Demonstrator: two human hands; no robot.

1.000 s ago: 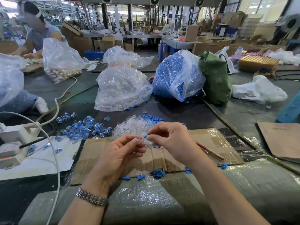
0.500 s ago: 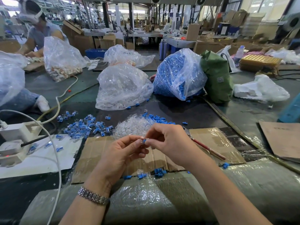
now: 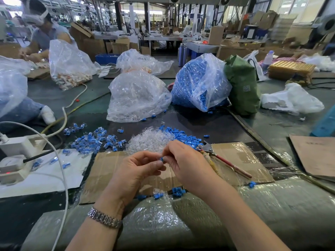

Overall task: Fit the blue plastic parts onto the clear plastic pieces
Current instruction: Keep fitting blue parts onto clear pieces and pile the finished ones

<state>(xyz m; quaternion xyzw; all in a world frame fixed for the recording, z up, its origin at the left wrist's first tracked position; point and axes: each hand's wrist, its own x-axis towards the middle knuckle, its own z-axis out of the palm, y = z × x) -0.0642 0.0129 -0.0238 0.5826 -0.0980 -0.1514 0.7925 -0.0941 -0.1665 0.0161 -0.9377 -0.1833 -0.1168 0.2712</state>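
Hands meet above the flat brown cardboard sheet (image 3: 112, 171). Left hand (image 3: 136, 171) and right hand (image 3: 183, 160) both pinch 1 small blue plastic part (image 3: 161, 158) between their fingertips; whether a clear piece sits under it, cannot tell, too small. Silver metal watch band (image 3: 104, 217) on left wrist. Just beyond the fingers: loose heap of clear plastic pieces (image 3: 150, 142), touching a heap of loose blue plastic parts (image 3: 183, 135) on its right. Left of those, scattered pile of assembled blue-and-clear pieces (image 3: 94, 140). Red-handled metal pliers (image 3: 223, 160) lie on the cardboard, just beside the right hand. Few blue parts at the cardboard's near edge (image 3: 178, 190). Further back: clear plastic bag of clear pieces (image 3: 137, 96), clear bag of blue parts (image 3: 199, 82), green fabric bag (image 3: 243, 86). White power strip (image 3: 20, 145) far left.
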